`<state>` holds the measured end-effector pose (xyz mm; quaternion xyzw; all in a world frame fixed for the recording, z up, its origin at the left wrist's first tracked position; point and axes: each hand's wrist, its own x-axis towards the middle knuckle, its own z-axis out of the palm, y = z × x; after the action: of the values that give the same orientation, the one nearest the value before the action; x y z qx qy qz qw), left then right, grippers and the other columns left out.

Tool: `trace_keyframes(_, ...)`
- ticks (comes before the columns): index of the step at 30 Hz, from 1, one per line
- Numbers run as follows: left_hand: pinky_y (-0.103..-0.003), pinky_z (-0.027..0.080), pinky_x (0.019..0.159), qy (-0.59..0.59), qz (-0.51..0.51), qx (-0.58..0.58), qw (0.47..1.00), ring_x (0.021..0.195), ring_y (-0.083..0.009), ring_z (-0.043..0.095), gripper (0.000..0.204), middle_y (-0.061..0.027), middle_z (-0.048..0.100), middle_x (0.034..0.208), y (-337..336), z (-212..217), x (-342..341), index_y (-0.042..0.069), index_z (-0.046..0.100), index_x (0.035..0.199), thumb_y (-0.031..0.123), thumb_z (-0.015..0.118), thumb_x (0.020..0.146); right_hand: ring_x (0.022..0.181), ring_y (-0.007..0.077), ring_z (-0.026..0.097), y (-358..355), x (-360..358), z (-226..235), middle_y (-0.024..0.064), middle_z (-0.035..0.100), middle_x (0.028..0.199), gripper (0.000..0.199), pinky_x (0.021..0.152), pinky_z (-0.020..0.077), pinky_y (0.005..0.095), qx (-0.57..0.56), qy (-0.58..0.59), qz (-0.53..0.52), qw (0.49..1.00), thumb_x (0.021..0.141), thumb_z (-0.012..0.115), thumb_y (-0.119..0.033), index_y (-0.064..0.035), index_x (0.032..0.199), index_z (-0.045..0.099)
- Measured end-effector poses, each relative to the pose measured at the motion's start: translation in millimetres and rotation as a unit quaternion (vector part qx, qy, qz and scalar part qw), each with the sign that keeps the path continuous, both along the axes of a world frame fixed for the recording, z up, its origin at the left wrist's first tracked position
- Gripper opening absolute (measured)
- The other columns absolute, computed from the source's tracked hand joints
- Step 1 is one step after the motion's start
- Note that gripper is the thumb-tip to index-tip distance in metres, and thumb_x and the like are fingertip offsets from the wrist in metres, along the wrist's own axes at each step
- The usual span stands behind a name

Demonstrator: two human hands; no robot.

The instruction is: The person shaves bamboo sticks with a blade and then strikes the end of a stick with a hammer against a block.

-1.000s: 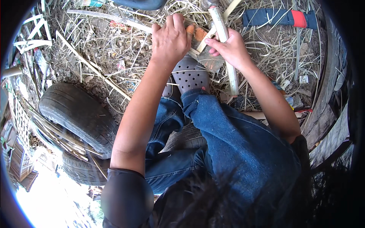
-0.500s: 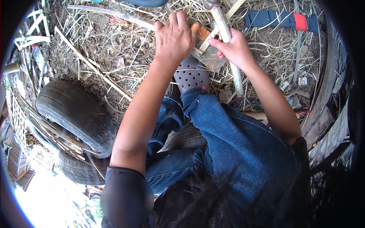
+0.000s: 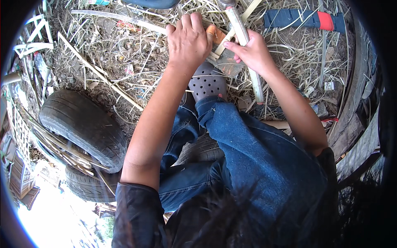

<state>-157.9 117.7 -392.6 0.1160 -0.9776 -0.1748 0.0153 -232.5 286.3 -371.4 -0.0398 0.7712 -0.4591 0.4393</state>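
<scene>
Blue denim legs [image 3: 256, 153] nearest, dark sleeve [image 3: 138, 206] lower left, black tyre [image 3: 82, 128] left of the legs. Past them, a grey perforated clog [image 3: 209, 84] on ground [image 3: 78, 58] covered in thin shavings. A flat grey-and-orange piece [image 3: 231, 66] sits just beyond the clog, kind unclear. Pale rod [image 3: 255, 84] runs lengthwise right of it, dark knob [image 3: 226, 3] at the far end; pale strip [image 3: 251, 10] crosses under the rod, near end over the flat piece. Right hand [image 3: 254, 51]: grip closed around the rod, thumb over it, tip at the strip; whether the strip is pinched too, can't tell. Left hand [image 3: 188, 43]: fingers bent, orange patch at the thumb tip, at the end of a long whitish strip [image 3: 144, 24]; underside hidden, can't tell if that grip is clamped. Done well, this step probably wants the rod kept from rolling, the strip flat beneath it, even pressure, and fingertips clear of the strip's thin-looking edges. Farther right: dark blue slab [image 3: 289, 18] with a red band, shavings around it
</scene>
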Motion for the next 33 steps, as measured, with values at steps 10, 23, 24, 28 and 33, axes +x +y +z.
trace_keyframes(10, -0.045, 0.039, 0.075, -0.017, -0.002, -0.001, 1.0, 0.085, -0.0308, 0.061, 0.039, -0.0115, 0.059, 0.092, 0.1, 3.0, -0.1, 0.003, 0.048, 0.109, 0.037, 0.054, 0.092, 0.053, 0.0084, 0.059, -0.2, 0.0, 0.0, 0.0048, 0.062, 0.068, 0.023, 0.047, 0.05, 0.0233, -0.007, 0.001, -0.002, 1.0, 0.083, 0.073, -0.014, 0.0008, 0.095, 0.059)
trace_keyframes(23, -0.046, 0.039, 0.073, -0.018, -0.004, 0.003, 1.0, 0.08, -0.0311, 0.062, 0.04, -0.0121, 0.059, 0.09, 0.6, 1.2, 0.4, 0.004, 0.048, 0.109, 0.04, 0.052, 0.093, 0.054, 0.0084, 0.06, -0.4, -0.1, 2.4, 0.0047, 0.063, 0.069, 0.023, 0.047, 0.0507, 0.0228, -0.01, -0.003, 0.0, 1.0, 0.083, 0.073, -0.013, 0.0002, 0.097, 0.06)
trace_keyframes(24, -0.046, 0.039, 0.073, -0.021, -0.003, 0.004, 1.0, 0.08, -0.0312, 0.062, 0.04, -0.012, 0.059, 0.09, 0.7, 1.6, -0.1, 0.004, 0.048, 0.109, 0.041, 0.052, 0.093, 0.054, 0.0084, 0.06, -0.3, -0.1, 2.0, 0.0048, 0.063, 0.069, 0.023, 0.047, 0.0507, 0.0228, -0.006, -0.002, -0.002, 1.0, 0.083, 0.073, -0.013, 0.0002, 0.096, 0.06)
trace_keyframes(28, -0.047, 0.039, 0.075, -0.034, 0.003, 0.006, 0.999, 0.083, -0.0314, 0.061, 0.042, -0.0123, 0.059, 0.092, 2.7, 2.6, -0.4, 0.004, 0.049, 0.111, 0.041, 0.053, 0.092, 0.054, 0.0086, 0.06, 1.1, 0.6, -2.1, 0.0051, 0.063, 0.069, 0.023, 0.047, 0.0509, 0.0228, -0.011, 0.005, -0.006, 1.0, 0.083, 0.074, -0.014, 0.0006, 0.094, 0.06)
trace_keyframes(33, -0.046, 0.038, 0.078, -0.024, 0.02, -0.004, 0.999, 0.09, -0.0313, 0.058, 0.044, -0.0125, 0.058, 0.098, 5.5, 1.0, -1.8, 0.006, 0.051, 0.113, 0.043, 0.053, 0.091, 0.048, 0.0079, 0.056, 5.8, 4.2, -0.4, 0.0028, 0.06, 0.063, 0.026, 0.043, 0.0467, 0.0228, -0.01, 0.016, -0.016, 1.0, 0.082, 0.075, -0.02, -0.0001, 0.089, 0.061)
